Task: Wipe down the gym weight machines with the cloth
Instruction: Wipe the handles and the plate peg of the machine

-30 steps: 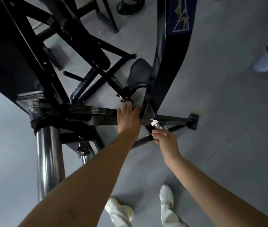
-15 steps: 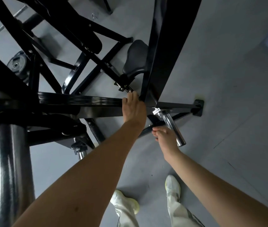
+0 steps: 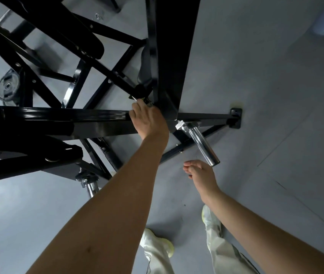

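Observation:
The black weight machine fills the left and top of the head view, with a glossy horizontal beam (image 3: 58, 119) and a broad upright column (image 3: 173, 56). My left hand (image 3: 149, 121) lies on the beam where it meets the column, fingers reaching over the far edge. A chrome weight peg (image 3: 200, 143) sticks out below that joint. Just under the peg's free end, my right hand (image 3: 200, 175) hangs apart from it with loosely curled fingers and holds nothing I can see. No cloth shows in either hand.
A black seat pad (image 3: 143, 70) sits behind the column. A weight plate (image 3: 9, 88) lies on the grey floor at the left, and a second chrome peg (image 3: 90, 186) points down low. The frame's foot plate (image 3: 235, 117) is bolted at the right. My pale shoes (image 3: 165, 244) stand below.
My right hand has come off the chrome peg's end and dropped back below it. My left hand has stayed on the beam while my head moved closer.

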Action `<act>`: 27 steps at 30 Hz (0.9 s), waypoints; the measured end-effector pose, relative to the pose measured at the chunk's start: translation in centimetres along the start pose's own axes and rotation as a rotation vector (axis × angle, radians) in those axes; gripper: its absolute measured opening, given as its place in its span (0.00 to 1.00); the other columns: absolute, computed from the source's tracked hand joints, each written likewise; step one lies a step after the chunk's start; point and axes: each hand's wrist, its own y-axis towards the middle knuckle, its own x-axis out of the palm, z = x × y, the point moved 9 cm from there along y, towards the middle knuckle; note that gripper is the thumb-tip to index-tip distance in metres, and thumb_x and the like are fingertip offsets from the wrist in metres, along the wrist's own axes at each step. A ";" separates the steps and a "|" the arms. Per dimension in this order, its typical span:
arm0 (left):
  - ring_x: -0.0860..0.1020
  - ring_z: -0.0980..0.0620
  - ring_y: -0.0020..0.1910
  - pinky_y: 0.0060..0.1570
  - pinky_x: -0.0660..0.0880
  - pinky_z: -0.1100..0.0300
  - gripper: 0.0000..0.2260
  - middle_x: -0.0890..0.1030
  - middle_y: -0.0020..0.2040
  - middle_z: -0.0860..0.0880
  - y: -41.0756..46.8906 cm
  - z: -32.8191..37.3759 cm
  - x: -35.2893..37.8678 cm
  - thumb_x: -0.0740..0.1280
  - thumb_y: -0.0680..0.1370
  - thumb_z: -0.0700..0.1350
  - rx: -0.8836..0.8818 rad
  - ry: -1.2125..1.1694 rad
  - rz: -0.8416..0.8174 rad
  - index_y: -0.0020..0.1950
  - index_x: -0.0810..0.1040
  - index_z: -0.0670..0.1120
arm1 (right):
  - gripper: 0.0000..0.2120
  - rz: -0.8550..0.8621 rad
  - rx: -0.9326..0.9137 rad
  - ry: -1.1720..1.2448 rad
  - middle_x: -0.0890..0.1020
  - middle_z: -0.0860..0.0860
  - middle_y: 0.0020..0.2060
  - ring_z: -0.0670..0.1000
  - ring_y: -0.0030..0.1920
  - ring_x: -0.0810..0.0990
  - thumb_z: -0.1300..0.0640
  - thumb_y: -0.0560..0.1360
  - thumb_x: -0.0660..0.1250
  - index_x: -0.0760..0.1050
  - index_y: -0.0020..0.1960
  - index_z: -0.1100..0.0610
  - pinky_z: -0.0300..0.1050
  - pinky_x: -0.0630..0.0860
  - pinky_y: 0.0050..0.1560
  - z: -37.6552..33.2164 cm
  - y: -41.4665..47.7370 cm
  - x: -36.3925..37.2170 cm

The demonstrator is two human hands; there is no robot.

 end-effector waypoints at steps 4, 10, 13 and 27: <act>0.69 0.46 0.59 0.64 0.69 0.52 0.07 0.72 0.59 0.47 -1.8 0.1 0.4 0.73 0.75 0.44 0.145 0.047 0.013 0.53 0.84 0.49 | 0.14 0.008 0.056 0.065 0.86 0.54 0.46 0.49 0.48 0.84 0.70 0.78 0.59 0.83 0.51 0.59 0.39 0.76 0.49 1.4 -1.1 0.0; 0.70 0.46 0.59 0.63 0.70 0.52 0.08 0.73 0.59 0.47 -1.9 0.1 -0.1 0.70 0.76 0.40 0.294 0.014 0.067 0.54 0.85 0.47 | 0.14 0.011 0.053 0.163 0.85 0.54 0.45 0.51 0.48 0.82 0.70 0.78 0.59 0.82 0.49 0.59 0.43 0.77 0.54 -0.6 -0.8 2.0; 0.72 0.45 0.59 0.63 0.70 0.52 0.09 0.74 0.58 0.46 -2.1 -0.3 0.0 0.68 0.77 0.39 0.320 -0.047 0.113 0.53 0.86 0.46 | 0.12 -0.022 0.032 0.213 0.85 0.54 0.45 0.52 0.50 0.83 0.67 0.79 0.62 0.83 0.50 0.57 0.43 0.78 0.52 -2.0 -0.6 3.4; 0.78 0.54 0.59 0.61 0.77 0.52 0.19 0.79 0.62 0.56 -10.1 3.0 5.4 0.68 0.79 0.46 0.275 -0.937 -0.205 0.70 0.78 0.54 | 0.11 -0.020 -0.108 0.507 0.86 0.61 0.56 0.60 0.57 0.85 0.60 0.83 0.65 0.84 0.60 0.58 0.55 0.79 0.59 -5.2 2.2 1.5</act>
